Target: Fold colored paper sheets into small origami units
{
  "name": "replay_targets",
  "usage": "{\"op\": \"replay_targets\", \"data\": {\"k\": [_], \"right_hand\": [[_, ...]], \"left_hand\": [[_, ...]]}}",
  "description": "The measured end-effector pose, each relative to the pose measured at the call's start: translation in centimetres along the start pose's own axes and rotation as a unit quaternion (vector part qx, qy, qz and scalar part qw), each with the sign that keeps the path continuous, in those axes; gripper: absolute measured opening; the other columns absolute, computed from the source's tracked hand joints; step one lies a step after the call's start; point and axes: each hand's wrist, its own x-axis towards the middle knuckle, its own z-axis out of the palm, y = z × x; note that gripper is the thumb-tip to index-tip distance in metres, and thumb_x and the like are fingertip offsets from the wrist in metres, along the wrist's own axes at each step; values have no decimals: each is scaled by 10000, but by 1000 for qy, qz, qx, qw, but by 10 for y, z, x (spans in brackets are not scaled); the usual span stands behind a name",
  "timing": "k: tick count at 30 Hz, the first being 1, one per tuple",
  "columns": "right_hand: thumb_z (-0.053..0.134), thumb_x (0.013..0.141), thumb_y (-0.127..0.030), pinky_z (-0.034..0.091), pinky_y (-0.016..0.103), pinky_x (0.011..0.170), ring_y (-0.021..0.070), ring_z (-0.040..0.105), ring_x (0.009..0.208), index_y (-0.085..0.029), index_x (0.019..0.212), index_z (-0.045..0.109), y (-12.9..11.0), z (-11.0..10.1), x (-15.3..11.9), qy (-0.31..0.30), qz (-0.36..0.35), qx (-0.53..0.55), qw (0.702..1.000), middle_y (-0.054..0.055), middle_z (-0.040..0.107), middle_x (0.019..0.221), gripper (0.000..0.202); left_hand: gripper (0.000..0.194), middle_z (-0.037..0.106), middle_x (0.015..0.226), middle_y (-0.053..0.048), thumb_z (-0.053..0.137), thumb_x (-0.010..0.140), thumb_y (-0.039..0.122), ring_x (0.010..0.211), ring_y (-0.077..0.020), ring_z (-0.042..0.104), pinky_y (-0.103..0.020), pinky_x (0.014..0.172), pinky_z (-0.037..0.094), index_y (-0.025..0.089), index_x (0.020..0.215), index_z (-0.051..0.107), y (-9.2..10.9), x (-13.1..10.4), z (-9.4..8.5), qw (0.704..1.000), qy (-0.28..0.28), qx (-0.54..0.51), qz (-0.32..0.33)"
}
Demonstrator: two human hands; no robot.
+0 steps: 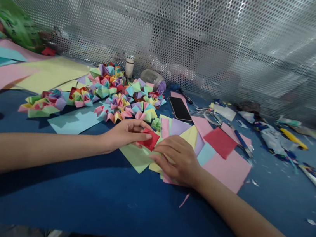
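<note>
A small folded piece of red paper [151,141] is pinched between the thumb and fingers of my left hand [128,134]. My right hand [180,159] meets its right edge with bent fingers, which partly hide that side. Beneath both hands lie sheets of coloured paper, among them a pale green sheet [137,158] and a large pink one [228,169]. To the right rests a flat red square of paper [221,142]. Just beyond my left hand, folded multicoloured paper pieces [116,102] are heaped in clusters.
A black phone [180,108] lies behind the papers, near a clear jar [153,79] on its side and a small white bottle [129,66]. A blue cutter [243,143] and a yellow stick [294,138] lie right. Large paper sheets and a green bag [18,22] occupy the left.
</note>
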Motion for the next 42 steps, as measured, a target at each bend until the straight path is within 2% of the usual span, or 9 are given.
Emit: {"op": "replay_targets", "data": {"k": [3, 6, 14, 23, 29, 33, 36, 42], "right_hand": [[635, 787, -173, 486, 323, 708, 167, 594, 752, -177, 821, 623, 0, -2, 2, 82, 88, 40, 992, 40, 654, 760, 36], [651, 781, -177, 495, 318, 705, 171, 601, 786, -184, 876, 661, 2, -3, 4, 108, 152, 61, 981, 54, 638, 813, 95], [649, 783, -158, 512, 296, 662, 151, 607, 760, -226, 873, 694, 5, -2, 3, 79, 141, 148, 976, 36, 628, 824, 121], [600, 810, -121, 504, 309, 677, 159, 596, 773, -211, 872, 671, 3, -2, 1, 80, 89, 117, 986, 47, 637, 822, 130], [598, 815, -147, 505, 323, 676, 166, 592, 765, -202, 847, 644, 0, 1, 3, 104, 96, 78, 987, 49, 621, 802, 79], [596, 818, -153, 503, 333, 691, 175, 590, 776, -190, 834, 635, -1, 2, 3, 110, 112, 65, 985, 51, 614, 787, 56], [591, 820, -156, 502, 331, 692, 175, 590, 776, -191, 833, 638, -2, 3, 2, 113, 119, 63, 984, 47, 615, 783, 59], [622, 810, -193, 501, 331, 710, 172, 592, 788, -203, 837, 640, -1, 4, 0, 104, 132, 81, 982, 42, 618, 808, 34]], "left_hand": [[202, 672, 732, -10, 713, 718, 240, 637, -94, 624, -167, 561, 506, 141, 864, 614, 1, 0, -1, 1000, -2, 10, -5], [206, 668, 708, -9, 715, 714, 239, 607, -93, 617, -171, 548, 493, 136, 866, 623, 2, -1, -1, 1000, -17, 26, 3], [226, 674, 679, -8, 738, 687, 255, 582, -100, 618, -192, 558, 482, 129, 836, 625, 0, -2, -2, 998, -49, 30, 6], [206, 670, 672, -12, 727, 702, 264, 576, -91, 606, -186, 558, 472, 123, 823, 638, -3, -1, -6, 995, -80, 54, 19], [258, 673, 679, -10, 726, 701, 252, 563, -97, 613, -184, 530, 500, 134, 903, 616, 0, -2, -3, 998, -48, 26, 11], [298, 680, 721, -10, 723, 702, 246, 576, -105, 626, -202, 539, 526, 151, 958, 604, 2, -2, -3, 999, -47, 2, 13], [281, 683, 738, -18, 733, 685, 232, 624, -120, 639, -198, 536, 523, 143, 915, 598, 3, -3, -2, 999, -47, 10, 12], [241, 668, 682, -6, 741, 682, 250, 568, -94, 618, -177, 517, 505, 133, 812, 575, 3, -3, -1, 998, -54, 18, 12]]}}
